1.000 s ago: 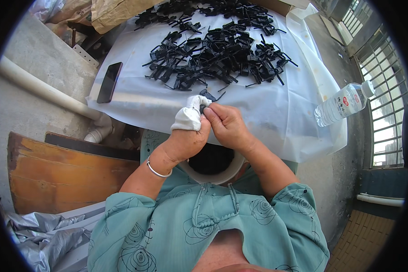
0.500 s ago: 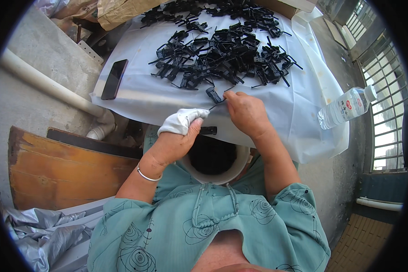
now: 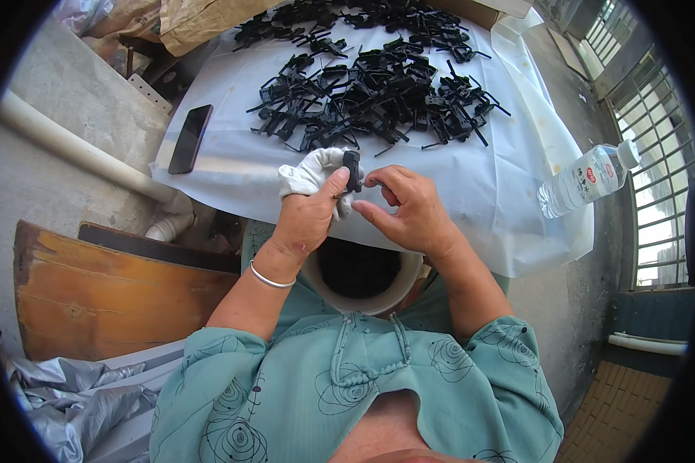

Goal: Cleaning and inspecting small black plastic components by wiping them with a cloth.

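My left hand (image 3: pixel 310 212), a white glove (image 3: pixel 307 174) over its fingers and the thumb bare, grips a small black plastic part (image 3: pixel 352 170) above the near edge of the covered table. The part stands roughly upright between thumb and gloved fingers. Just to its right is my right hand (image 3: pixel 411 207), bare, its thumb and forefinger apart with nothing visible between them. Beyond both hands lies a heap of similar black plastic parts (image 3: pixel 378 96) with thin protruding strips. Below, between my knees, a white bucket (image 3: pixel 411 279) has dark contents too shadowed to make out.
White plastic sheeting (image 3: pixel 502 208) covers the table. A phone (image 3: pixel 191 139) lies at its left, and a clear water bottle (image 3: pixel 587 181) is at the right edge. A cardboard box (image 3: pixel 490 11) sits at the back. Wooden boards (image 3: pixel 116 297) and a white pipe (image 3: pixel 85 150) are on the left.
My left hand has moved up and now holds the black part upright. My right hand, which pinched a part's thin strip, has let go and its fingers are apart.
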### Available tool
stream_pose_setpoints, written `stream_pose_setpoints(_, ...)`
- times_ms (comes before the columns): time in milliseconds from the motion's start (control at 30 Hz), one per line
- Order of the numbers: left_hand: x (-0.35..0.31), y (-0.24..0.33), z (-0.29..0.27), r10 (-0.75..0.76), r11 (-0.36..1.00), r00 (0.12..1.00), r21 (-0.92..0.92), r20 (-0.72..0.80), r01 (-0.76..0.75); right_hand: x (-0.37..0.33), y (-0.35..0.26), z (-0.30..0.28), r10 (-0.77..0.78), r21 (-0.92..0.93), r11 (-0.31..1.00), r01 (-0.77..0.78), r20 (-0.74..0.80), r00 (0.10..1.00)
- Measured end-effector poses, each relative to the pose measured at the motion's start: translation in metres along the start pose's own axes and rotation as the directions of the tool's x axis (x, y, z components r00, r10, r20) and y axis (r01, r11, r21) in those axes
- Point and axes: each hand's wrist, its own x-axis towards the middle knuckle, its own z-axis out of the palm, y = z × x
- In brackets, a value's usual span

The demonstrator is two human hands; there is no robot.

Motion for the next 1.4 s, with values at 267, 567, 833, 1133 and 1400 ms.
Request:
stream_pose_setpoints(267,-0.007,0.002,0.006,0.1,0.949,0.986,0.286,0.136,-0.135,-0.005,0.006,0.022,0.156,0.216,0.969,-0.118,-0.166,0.974)
stream_pose_setpoints(567,-0.01,0.01,0.003,0.18,0.838,0.979,0.505,0.1,-0.205,0.002,0.008,0.005,0.298,0.432,0.844,-0.318,0.115,0.948)
stream_pose_setpoints(833,-0.008,-0.004,0.007,0.418,0.529,0.889,0.746,0.185,-0.404,0.0,0.009,0.014,0.241,0.187,0.946,-0.265,0.139,0.96)
stream_pose_setpoints(1133,-0.011,-0.002,0.001,0.454,0.143,0.811,0.868,0.37,-0.476,-0.006,0.017,0.047,0.427,0.588,0.68,-0.439,0.17,0.888)
stream_pose_setpoints(1400,-0.002,-0.001,-0.005,0.363,0.71,0.909,0.57,0.206,-0.413,-0.001,0.007,0.011,0.252,0.197,0.942,-0.273,0.123,0.96)
